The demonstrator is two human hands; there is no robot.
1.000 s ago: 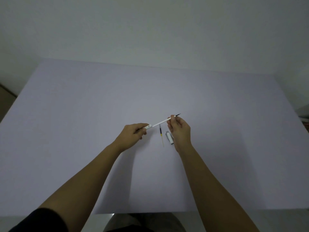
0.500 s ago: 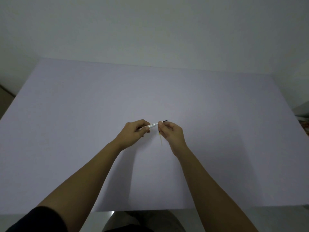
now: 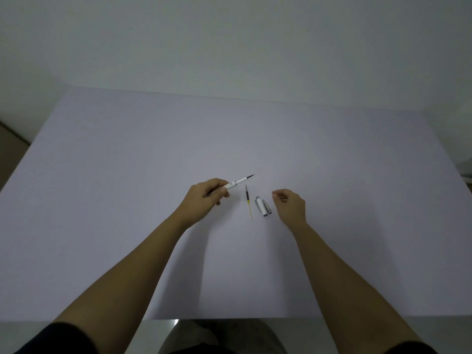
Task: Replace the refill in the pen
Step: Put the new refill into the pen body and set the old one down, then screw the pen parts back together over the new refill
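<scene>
My left hand (image 3: 204, 199) grips the white pen barrel (image 3: 235, 183) a little above the table, its dark refill tip (image 3: 249, 177) sticking out up and to the right. On the table just right of that hand lies a loose refill (image 3: 248, 200), dark at the far end and yellow toward me. Beside it lies the white and silver pen cap part (image 3: 263, 206) with its clip. My right hand (image 3: 291, 204) hovers to the right of the cap, fingers loosely curled and apart, holding nothing.
The work goes on over a pale lilac table (image 3: 127, 200) set against a white wall. The table's near edge (image 3: 229, 318) runs just above my lap. A dark strip of floor (image 3: 10, 139) shows at the far left.
My right hand let go of the refill end and drew back to the right, uncovering the cap part. The refill now sits deeper in the barrel. My left hand stayed put.
</scene>
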